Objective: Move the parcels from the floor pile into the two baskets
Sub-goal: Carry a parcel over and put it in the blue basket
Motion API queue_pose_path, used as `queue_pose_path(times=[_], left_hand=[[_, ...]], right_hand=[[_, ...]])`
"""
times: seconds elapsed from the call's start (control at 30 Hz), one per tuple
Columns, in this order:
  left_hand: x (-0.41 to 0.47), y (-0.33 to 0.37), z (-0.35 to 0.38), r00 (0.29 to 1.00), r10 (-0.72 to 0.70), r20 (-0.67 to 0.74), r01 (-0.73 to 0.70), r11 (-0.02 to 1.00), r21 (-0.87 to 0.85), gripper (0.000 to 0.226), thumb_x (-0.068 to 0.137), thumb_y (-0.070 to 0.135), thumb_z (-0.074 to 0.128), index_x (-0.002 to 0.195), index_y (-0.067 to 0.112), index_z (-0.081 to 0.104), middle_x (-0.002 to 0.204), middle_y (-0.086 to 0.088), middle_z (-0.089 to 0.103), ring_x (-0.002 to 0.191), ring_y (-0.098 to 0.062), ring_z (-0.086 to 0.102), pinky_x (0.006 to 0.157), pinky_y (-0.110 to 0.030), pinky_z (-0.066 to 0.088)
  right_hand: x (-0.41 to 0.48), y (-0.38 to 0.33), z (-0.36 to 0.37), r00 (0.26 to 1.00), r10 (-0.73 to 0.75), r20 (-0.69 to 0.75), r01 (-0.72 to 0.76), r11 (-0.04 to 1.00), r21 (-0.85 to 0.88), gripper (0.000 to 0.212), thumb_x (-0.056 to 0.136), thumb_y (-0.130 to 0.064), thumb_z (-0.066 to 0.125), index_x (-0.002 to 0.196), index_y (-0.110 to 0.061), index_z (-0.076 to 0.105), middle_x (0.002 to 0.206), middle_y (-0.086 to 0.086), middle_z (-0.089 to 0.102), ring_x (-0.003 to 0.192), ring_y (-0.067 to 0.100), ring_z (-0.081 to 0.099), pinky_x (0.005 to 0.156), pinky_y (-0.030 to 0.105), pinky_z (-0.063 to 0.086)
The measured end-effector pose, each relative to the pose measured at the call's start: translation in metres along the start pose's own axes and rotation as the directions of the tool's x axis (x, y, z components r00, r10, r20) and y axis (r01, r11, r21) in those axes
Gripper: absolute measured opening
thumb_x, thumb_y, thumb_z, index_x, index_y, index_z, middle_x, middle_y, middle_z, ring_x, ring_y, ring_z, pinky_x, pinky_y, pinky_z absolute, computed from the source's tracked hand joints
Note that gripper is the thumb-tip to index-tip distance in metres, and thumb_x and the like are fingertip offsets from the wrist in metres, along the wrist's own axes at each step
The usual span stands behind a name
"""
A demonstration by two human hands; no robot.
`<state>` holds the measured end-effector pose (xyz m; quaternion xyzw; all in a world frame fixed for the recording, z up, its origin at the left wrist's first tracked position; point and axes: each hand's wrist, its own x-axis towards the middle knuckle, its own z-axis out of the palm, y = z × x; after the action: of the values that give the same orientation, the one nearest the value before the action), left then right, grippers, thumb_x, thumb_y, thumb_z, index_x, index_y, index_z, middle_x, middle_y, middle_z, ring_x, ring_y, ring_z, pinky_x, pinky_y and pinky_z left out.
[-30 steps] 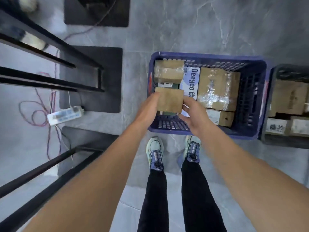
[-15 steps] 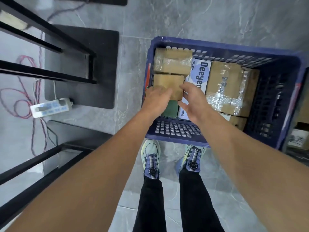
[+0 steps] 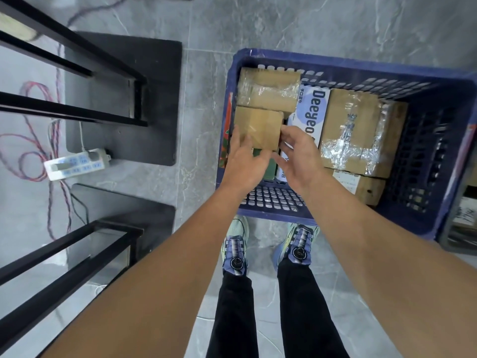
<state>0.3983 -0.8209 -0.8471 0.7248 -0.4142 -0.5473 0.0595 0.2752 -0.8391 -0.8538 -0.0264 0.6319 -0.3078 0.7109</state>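
Fingers (image 3: 239, 139), left hand (image 3: 245, 164): fairly straight, laid against the near left corner of the small brown parcel (image 3: 260, 126), touching it. Whether the thumb is tucked under cannot be told.

Fingers (image 3: 287, 130), right hand (image 3: 300, 156): curled against the parcel's right edge, thumb reaching towards its near edge. The parcel is held between the two hands.

Small brown parcel: plain cardboard, close to square, no marked long axis. It sits inside the blue basket (image 3: 335, 65), in that basket's left part just beside the left wall, centre of the frame. It lies directly up-frame of both sets of fingertips, both hands equally close, left on the wall side. It appears to rest over a green item (image 3: 267, 165), and its far edge meets the taped parcel (image 3: 268, 90).

Other basket contents: white Deeyeo pack (image 3: 311, 112) just right of the brown parcel; large film-wrapped carton (image 3: 357, 130) right of that; labelled box (image 3: 361, 183) below the carton.

Second basket (image 3: 462, 229): sliver at the right edge, contents unclear.

Surroundings: grey floor (image 3: 206, 125); black frame (image 3: 77, 58) and power strip (image 3: 74, 164), left of frame. The floor pile is out of view.

Judgement: placement looks nearly finished. The next move likely calls for letting go and drawing both hands back down-frame, clear of the near rim.
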Motion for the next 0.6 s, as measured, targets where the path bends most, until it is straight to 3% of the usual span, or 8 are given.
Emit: queue_pose_path(times=[0.07, 0.13, 0.27, 0.4, 0.6], left_hand=[[-0.001, 0.0, -0.003, 1.0, -0.005, 0.012, 0.005, 1.0, -0.026, 0.056, 0.102, 0.034, 0.054, 0.156, 0.023, 0.043, 0.174, 0.011, -0.004, 0.158, -0.011, 0.009, 0.126, -0.039, 0.018], [-0.002, -0.001, -0.005, 1.0, -0.005, 0.008, 0.006, 0.998, -0.058, 0.059, 0.102, 0.032, 0.054, 0.158, 0.025, 0.039, 0.174, 0.014, -0.002, 0.158, -0.01, 0.012, 0.125, -0.037, 0.019], [-0.01, 0.002, -0.009, 0.999, -0.045, 0.019, 0.047, 0.993, -0.113, 0.067, 0.103, 0.034, 0.053, 0.164, 0.023, 0.029, 0.174, 0.013, 0.003, 0.158, -0.009, 0.013, 0.127, -0.037, 0.017], [-0.033, 0.021, -0.016, 0.995, -0.094, 0.019, 0.096, 0.986, -0.134, 0.061, 0.105, 0.036, 0.05, 0.162, 0.02, 0.034, 0.173, 0.005, 0.015, 0.158, -0.012, 0.016, 0.129, -0.038, 0.013], [-0.094, 0.082, -0.041, 0.993, -0.113, 0.041, 0.119, 0.966, -0.229, 0.058, 0.106, 0.043, 0.047, 0.161, 0.027, 0.037, 0.168, 0.008, 0.029, 0.153, -0.012, 0.027, 0.127, -0.044, 0.021]], right_hand=[[-0.003, 0.0, -0.002, 1.0, -0.001, 0.0, 0.001, 1.0, 0.025, 0.011, 0.099, -0.02, 0.056, 0.1, -0.016, 0.067, 0.101, -0.002, 0.069, 0.109, 0.018, 0.062, 0.107, 0.04, 0.049], [-0.007, -0.001, -0.004, 1.0, 0.001, -0.017, 0.0, 0.999, 0.044, 0.009, 0.099, -0.019, 0.056, 0.099, -0.016, 0.065, 0.109, 0.0, 0.069, 0.121, 0.02, 0.062, 0.11, 0.041, 0.048], [-0.017, -0.003, -0.012, 0.999, -0.005, -0.049, 0.008, 0.998, 0.057, 0.012, 0.1, -0.021, 0.058, 0.109, -0.015, 0.065, 0.135, 0.005, 0.063, 0.13, 0.017, 0.057, 0.111, 0.042, 0.048], [-0.038, -0.011, -0.025, 0.997, -0.021, -0.077, 0.025, 0.998, 0.052, 0.023, 0.101, -0.026, 0.06, 0.12, -0.015, 0.066, 0.139, 0.004, 0.062, 0.131, 0.015, 0.058, 0.109, 0.041, 0.05], [-0.107, -0.05, -0.045, 0.993, -0.099, -0.062, 0.102, 0.993, 0.052, 0.043, 0.104, -0.03, 0.058, 0.144, -0.015, 0.058, 0.147, -0.002, 0.058, 0.133, 0.01, 0.056, 0.105, 0.032, 0.049]])
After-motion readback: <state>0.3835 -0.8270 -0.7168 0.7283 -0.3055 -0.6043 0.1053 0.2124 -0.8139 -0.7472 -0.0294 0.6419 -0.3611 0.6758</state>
